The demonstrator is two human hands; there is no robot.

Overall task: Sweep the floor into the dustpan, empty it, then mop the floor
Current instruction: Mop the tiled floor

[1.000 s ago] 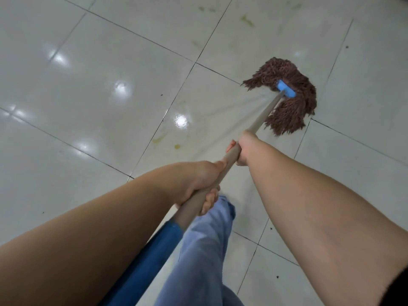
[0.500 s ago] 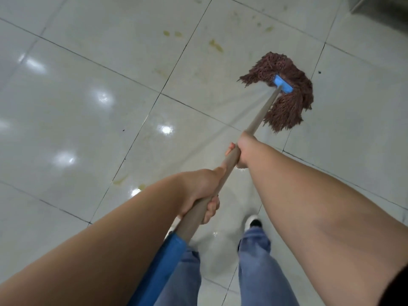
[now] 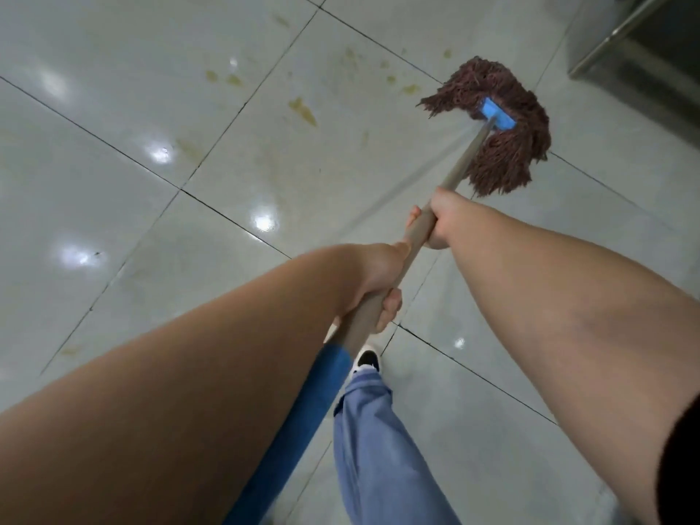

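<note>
A mop with a brown string head point(image 3: 496, 145) and a blue clamp lies on the pale tiled floor point(image 3: 113, 221) at the upper right. Its tan handle point(image 3: 464, 162) runs down toward me and ends in a blue grip. My right hand point(image 3: 435, 217) grips the handle further down the shaft, nearer the mop head. My left hand point(image 3: 378, 282) grips it closer to me, just above the blue grip. Yellowish stains point(image 3: 303, 109) mark the tiles left of the mop head.
A metal-framed fixture point(image 3: 636, 36) stands in the top right corner, close to the mop head. My leg in blue jeans point(image 3: 378, 441) and a black-and-white shoe point(image 3: 365, 359) are below the handle. Ceiling lights glare off the glossy tiles on the left.
I have stepped forward and the mop head has slid further over the tiles toward the metal fixture. More stains have come into view. Both hands keep their hold on the handle.
</note>
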